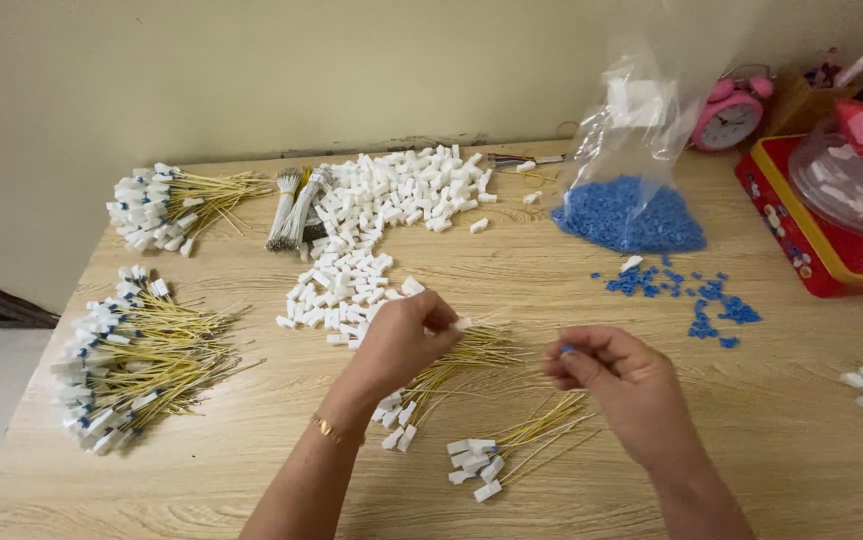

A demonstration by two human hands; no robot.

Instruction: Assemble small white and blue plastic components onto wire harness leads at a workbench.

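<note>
A small blue piece (565, 349) is being pinched by the right hand (620, 385). A white plug (462, 323) on a yellow wire (482, 345) is being gripped by the left hand (404, 340), mid-counter (772, 420). Farther off, loose white plugs (392, 200) and a blue-bead bag (630, 215) are being kept.

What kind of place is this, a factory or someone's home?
Probably a home table used for piecework. A pink alarm clock stands by the wall, while the wooden table holds a heap of white connectors, a bag of blue pieces and finished wire bundles.
</note>
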